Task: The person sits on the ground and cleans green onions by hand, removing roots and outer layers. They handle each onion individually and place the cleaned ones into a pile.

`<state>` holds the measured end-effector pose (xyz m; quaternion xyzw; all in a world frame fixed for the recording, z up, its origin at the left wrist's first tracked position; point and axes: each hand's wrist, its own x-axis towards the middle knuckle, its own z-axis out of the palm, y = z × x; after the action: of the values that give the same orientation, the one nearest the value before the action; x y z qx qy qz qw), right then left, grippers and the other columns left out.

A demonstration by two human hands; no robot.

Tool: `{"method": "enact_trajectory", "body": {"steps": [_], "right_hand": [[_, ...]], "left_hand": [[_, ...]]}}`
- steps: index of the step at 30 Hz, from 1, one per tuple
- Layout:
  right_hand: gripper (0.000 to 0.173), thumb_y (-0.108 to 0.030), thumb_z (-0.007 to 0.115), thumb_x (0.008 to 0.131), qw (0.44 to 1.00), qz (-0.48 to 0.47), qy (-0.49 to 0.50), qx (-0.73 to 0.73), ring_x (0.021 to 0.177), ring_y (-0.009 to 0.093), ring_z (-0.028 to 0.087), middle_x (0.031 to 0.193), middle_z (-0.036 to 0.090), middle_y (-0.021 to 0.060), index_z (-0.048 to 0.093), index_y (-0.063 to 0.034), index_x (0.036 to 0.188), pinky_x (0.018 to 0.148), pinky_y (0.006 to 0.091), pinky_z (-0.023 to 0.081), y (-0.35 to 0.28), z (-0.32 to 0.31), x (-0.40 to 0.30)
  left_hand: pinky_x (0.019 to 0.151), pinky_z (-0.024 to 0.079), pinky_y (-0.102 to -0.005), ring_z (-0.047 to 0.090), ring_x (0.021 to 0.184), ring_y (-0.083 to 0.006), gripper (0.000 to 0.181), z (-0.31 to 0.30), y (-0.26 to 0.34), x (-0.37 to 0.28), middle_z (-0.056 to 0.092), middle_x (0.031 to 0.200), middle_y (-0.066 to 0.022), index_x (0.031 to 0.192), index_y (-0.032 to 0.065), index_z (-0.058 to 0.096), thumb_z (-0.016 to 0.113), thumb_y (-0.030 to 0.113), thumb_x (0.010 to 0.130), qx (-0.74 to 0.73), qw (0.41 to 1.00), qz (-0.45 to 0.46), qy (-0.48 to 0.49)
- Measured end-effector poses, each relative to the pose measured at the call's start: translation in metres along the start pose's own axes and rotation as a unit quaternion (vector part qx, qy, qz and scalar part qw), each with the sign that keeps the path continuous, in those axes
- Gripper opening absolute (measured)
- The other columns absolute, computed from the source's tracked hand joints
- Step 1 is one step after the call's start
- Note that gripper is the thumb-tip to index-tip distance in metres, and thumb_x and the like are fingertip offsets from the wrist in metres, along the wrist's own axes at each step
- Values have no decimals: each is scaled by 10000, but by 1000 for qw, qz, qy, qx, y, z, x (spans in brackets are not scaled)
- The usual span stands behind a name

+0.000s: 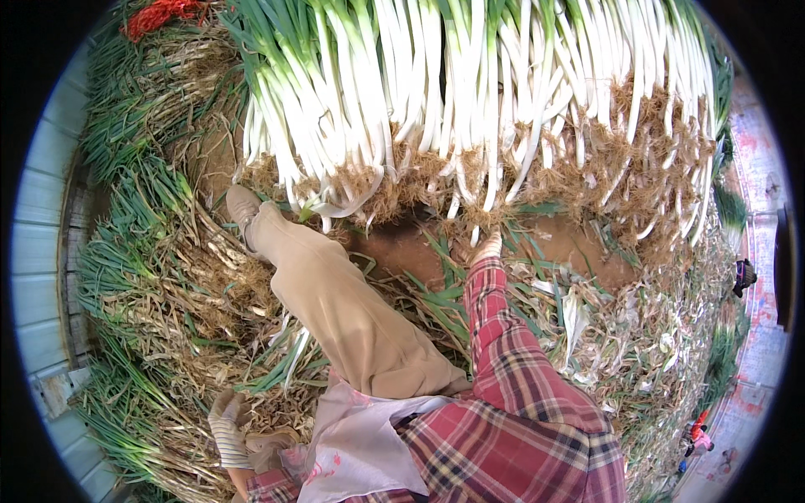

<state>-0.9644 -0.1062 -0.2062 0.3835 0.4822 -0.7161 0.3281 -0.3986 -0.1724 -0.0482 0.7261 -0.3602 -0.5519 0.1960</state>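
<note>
A broad row of Welsh onions [465, 82] with long white stalks and green tops lies before me, their brown bushy roots [418, 170] towards me. My right hand [483, 248], in a pale glove, reaches to the near root ends at the middle of the row. A white stalk end overlaps its fingers, so its grip is not clear. My left hand [227, 418], in a striped glove, hangs low at the left beside my bent leg and a brown shoe [273, 438]. Its fingers are loosely curled and apart, with nothing seen in them.
Untrimmed onions [220, 251] with dry leaves lie in heaps along the left wall [41, 239]. Peeled leaf litter [629, 339] covers the ground at right. My outstretched leg [327, 289] crosses the middle. Red netting [160, 17] lies far left. Another person [699, 437] is far right.
</note>
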Motion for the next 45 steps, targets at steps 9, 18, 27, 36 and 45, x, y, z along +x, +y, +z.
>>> {"method": "enact_trajectory", "body": {"steps": [9, 18, 27, 36, 45], "right_hand": [[356, -199, 717, 775, 937, -42, -280, -205, 1078, 242, 571, 1070, 628, 119, 635, -24, 1073, 939, 391, 424, 9, -54, 94], [201, -245, 746, 757, 915, 30, -218, -339, 702, 103, 568, 843, 681, 26, 704, -110, 901, 509, 247, 424, 26, -5, 115], [402, -294, 508, 917, 758, -47, -136, -636, 860, 212, 576, 1050, 618, 105, 526, -22, 1212, 761, 318, 498, -18, 13, 97], [515, -332, 524, 899, 764, 1, -77, -640, 1115, 284, 535, 1265, 539, 159, 450, -27, 1308, 963, 342, 428, -48, 55, 3], [807, -500, 519, 878, 454, -414, -36, -788, 1064, 200, 579, 1318, 473, 179, 136, -91, 1459, 847, 330, 490, -81, 131, -110]], "left_hand": [[629, 518, -292, 627, 743, -191, 428, 39, 11, -13, 637, 945, -135, 1168, -55, 516, 628, 149, 809, -7, 998, -60, -16], [631, 535, -289, 621, 767, -200, 454, 75, 49, 14, 630, 1006, -159, 1194, -80, 492, 608, 171, 835, 34, 995, 19, -94], [665, 525, -265, 641, 746, -182, 395, 92, 30, 10, 649, 966, -133, 1175, -72, 513, 606, 94, 829, 30, 991, -64, -111], [594, 535, -277, 634, 670, -179, 404, 100, -1, 32, 652, 934, -139, 1155, -70, 514, 650, 67, 800, -3, 982, -116, -149], [603, 539, -283, 644, 693, -202, 372, 103, -29, 28, 647, 913, -132, 1123, -71, 529, 665, 75, 810, -16, 979, -125, -161]]}}
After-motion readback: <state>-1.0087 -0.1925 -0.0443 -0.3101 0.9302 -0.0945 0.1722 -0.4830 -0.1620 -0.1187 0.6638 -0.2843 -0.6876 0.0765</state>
